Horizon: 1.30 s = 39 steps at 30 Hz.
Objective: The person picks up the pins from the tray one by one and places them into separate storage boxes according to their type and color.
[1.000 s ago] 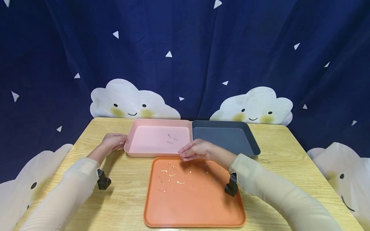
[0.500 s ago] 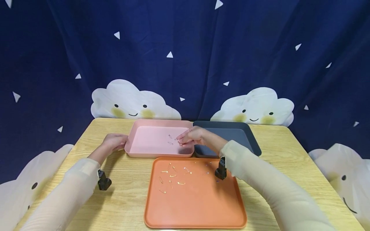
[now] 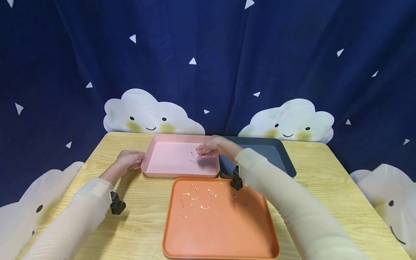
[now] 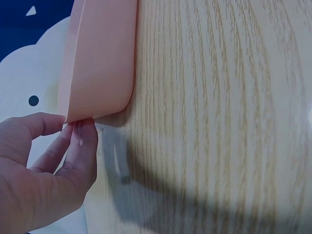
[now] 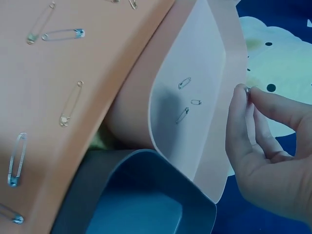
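Right-hand grip: I see the right hand (image 3: 211,145) with thumb and forefinger drawn together, pinching a small metal pin (image 5: 247,90); only a glint shows between the tips in my right wrist view.
Pin's long axis: I cannot tell from here, since the fingertips cover most of it.
Pin over tray: it is above the right part of the pink tray (image 3: 165,153); the shadow on the floor lies apart from the fingertips, so I judge the pin to be off the floor.
Key relation: the floor lies below the pinch, and three loose pins (image 5: 195,102) lie there just beside it, mostly to the left and nearer the person, not all pointing one way.
Nearer hand: the right, by far; the left is at the opposite end of that tray.
Left-hand grip: I see the left hand (image 4: 53,187) with fingers bent, holding the tray's left end at the rim.
Orange tray: the orange tray (image 3: 221,231) sits in front, bearing scattered safety pins (image 3: 195,198).
Dark tray: the dark tray (image 3: 264,151) stands just beside the pink one, partly under the right forearm.
Beyond: wooden table (image 3: 136,224), then blue curtain (image 3: 182,29).
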Motion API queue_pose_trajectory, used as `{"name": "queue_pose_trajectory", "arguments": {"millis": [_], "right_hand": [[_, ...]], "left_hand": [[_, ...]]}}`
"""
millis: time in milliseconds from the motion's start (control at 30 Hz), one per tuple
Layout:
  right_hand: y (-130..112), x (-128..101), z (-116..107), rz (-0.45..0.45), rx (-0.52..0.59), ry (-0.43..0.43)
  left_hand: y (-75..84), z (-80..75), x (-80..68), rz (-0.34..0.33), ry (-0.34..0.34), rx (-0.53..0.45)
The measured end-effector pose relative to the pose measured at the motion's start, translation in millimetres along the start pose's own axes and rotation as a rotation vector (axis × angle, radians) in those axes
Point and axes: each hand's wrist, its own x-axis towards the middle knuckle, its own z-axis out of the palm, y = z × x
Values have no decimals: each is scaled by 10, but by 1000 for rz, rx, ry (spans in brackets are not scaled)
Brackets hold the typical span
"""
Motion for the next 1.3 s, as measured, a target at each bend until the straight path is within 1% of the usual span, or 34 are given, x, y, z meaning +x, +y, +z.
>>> {"name": "queue_pose_trajectory", "arguments": {"millis": [133, 200, 300, 333, 400, 533, 567, 633, 767, 900, 1300], "right_hand": [[-58, 91, 18, 55, -29, 39], [-74, 161, 19, 65, -43, 65], [-67, 207, 28, 55, -54, 100], [-49, 347, -25, 50, -56, 78], [-32, 498, -71, 46, -69, 89], [-43, 655, -107, 34, -109, 131], [-67, 546, -57, 35, -122, 172], [-102, 423, -10, 34, -134, 188], [-151, 315, 12, 56, -111, 217], [-177, 314, -3, 63, -64, 257], [-184, 404, 33, 5, -56, 312]], "left_hand": [[-2, -3, -2, 6, -1, -5], [0, -1, -6, 4, -6, -6], [3, 6, -14, -7, -2, 16], [4, 6, -16, -8, -2, 24], [7, 7, -19, -10, -1, 37], [18, 6, -11, 0, -8, 26], [23, 6, -7, 2, -9, 24], [35, 7, -7, 4, -15, 25], [51, 10, -9, 0, -22, 50], [53, 14, -7, -8, -26, 57], [-14, -34, 47, -27, -1, 54]]}}
